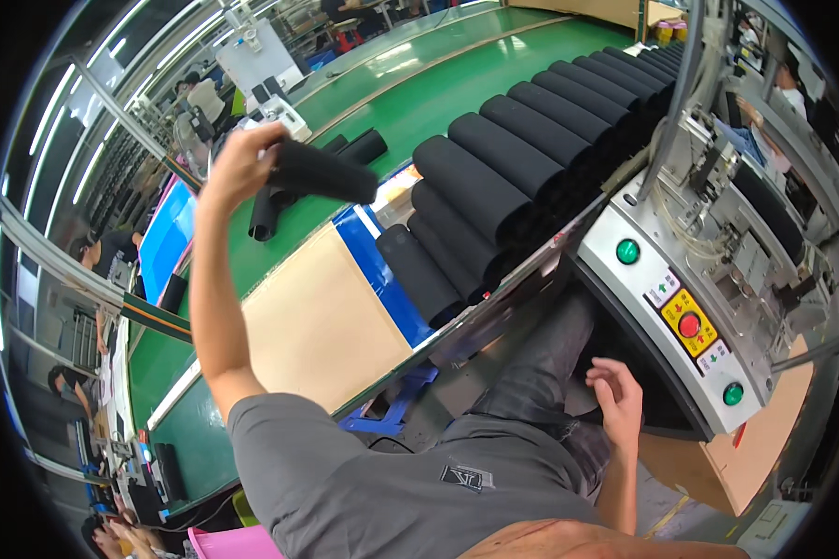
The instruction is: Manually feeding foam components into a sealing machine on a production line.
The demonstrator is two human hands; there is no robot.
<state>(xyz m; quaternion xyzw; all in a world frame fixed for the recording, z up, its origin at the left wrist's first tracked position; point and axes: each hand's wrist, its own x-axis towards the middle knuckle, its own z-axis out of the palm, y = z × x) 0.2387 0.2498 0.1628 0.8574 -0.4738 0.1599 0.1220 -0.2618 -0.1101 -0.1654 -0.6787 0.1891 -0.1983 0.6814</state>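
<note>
My left hand [240,163] is raised over the green table, with its fingers closed round one end of a black tube [326,173]. The tube looks slightly blurred and tilts down to the right. Beyond it, a few more black tubes [362,147] lie loosely on the green surface. To its right, a long row of similar black tubes [480,182] lies side by side and partly stacked. Low beside my leg and the machine's front, my right hand [617,396] hangs with loosely bent fingers apart and nothing visible in it.
At the right stands a machine with a grey control panel [667,307], two green buttons and a red one. A beige board [317,321] and a blue strip [382,275] lie on the table near me. People [205,98] sit at stations farther left.
</note>
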